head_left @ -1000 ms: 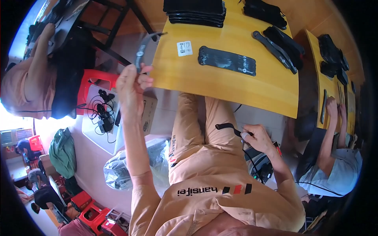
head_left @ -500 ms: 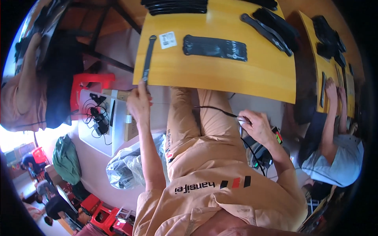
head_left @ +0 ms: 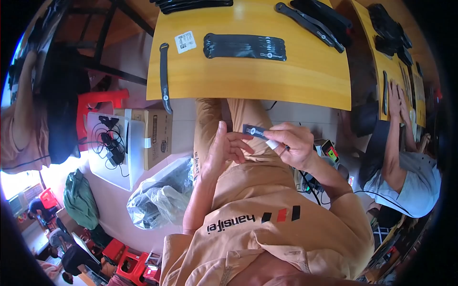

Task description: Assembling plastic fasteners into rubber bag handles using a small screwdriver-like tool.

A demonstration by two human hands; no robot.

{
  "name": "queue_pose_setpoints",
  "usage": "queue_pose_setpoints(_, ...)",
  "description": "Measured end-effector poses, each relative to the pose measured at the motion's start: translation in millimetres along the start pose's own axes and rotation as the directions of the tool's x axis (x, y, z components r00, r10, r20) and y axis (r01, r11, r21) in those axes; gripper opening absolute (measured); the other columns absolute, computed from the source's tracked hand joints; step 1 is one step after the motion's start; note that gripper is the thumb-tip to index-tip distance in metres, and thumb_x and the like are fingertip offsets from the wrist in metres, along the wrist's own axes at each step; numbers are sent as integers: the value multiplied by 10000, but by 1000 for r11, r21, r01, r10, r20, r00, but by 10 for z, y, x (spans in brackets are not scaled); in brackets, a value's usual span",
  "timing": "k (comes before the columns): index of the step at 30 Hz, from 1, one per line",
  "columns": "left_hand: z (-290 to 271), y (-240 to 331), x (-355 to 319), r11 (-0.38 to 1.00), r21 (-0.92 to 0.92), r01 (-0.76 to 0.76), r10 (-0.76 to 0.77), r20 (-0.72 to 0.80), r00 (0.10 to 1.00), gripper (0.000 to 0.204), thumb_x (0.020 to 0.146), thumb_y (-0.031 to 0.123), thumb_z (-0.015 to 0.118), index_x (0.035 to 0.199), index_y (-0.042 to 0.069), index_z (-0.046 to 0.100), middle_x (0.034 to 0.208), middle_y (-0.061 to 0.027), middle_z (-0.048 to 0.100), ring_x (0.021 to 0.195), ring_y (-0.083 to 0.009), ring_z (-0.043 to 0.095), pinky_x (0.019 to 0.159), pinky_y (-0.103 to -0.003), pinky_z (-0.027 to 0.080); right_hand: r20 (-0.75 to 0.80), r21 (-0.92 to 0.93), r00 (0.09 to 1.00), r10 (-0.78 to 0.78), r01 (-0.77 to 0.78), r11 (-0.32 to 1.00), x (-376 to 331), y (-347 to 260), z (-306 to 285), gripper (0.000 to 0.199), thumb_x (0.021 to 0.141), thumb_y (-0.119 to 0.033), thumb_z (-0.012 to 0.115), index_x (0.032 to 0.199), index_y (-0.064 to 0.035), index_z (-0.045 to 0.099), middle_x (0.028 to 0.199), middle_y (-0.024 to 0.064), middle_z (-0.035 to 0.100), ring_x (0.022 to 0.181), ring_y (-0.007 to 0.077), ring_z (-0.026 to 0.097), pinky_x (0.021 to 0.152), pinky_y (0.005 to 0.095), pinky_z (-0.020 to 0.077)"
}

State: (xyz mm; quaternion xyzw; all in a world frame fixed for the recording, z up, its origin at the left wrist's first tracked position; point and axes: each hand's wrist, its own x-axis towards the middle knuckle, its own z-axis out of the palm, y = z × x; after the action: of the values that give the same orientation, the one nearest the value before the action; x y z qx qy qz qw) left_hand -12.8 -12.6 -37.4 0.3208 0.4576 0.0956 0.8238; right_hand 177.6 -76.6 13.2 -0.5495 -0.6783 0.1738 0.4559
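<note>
Above my lap, my right hand (head_left: 295, 144) pinches a dark flat strap end (head_left: 254, 131) with a pale printed mark. A small white piece (head_left: 272, 143) shows under its fingers; the rest of the strap is hidden by the hand. Just left of that end is my left hand (head_left: 226, 148), open, thumb up and fingers spread, with nothing seen in it. A single black strap (head_left: 164, 78) lies at the table's left side, its printed end hanging past the front edge. Farther right on the table is a flat bundle of black straps (head_left: 244, 46).
The yellow table (head_left: 229, 86) also bears a white label (head_left: 185, 42), stacked black straps (head_left: 193, 5) and more straps (head_left: 312, 26) at far right. Left of my legs stand a cardboard box (head_left: 158, 136), a white bin with cables (head_left: 112, 148) and a plastic bag (head_left: 160, 193). A co-worker sits right.
My left hand has left the strap at the table's left edge and come right, opening. My right hand has raised its strap end toward my left hand. The view has shifted slightly.
</note>
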Motion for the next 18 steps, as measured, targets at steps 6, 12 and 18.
queue_pose_setpoints(6,23,-183,78,594,-805,-4,129,90,988,229,856,281,543,907,58,556,764,-19,590,469,-73,427,407,-166,306,71,230,996,61,-76,970,-119,-42,-26,222,616,91,647,816,-3,625,712,115,617,601,192,603,489,242,448)
queue_pose_setpoints(12,210,-6,87,703,-617,-355,294,-202,934,60,814,42,566,871,57,554,708,-19,578,570,-94,551,499,-186,451,209,447,900,384,-437,781,-210,41,-131,163,705,-5,637,868,3,629,770,26,601,556,27,428,496,151,309)
queue_pose_setpoints(18,284,79,93,680,-550,-484,404,-269,874,99,801,9,563,897,32,550,719,-49,586,586,-118,593,512,-206,497,233,551,632,739,-712,435,-88,118,-87,106,747,-13,618,852,-9,632,719,-12,567,598,24,426,541,168,348)
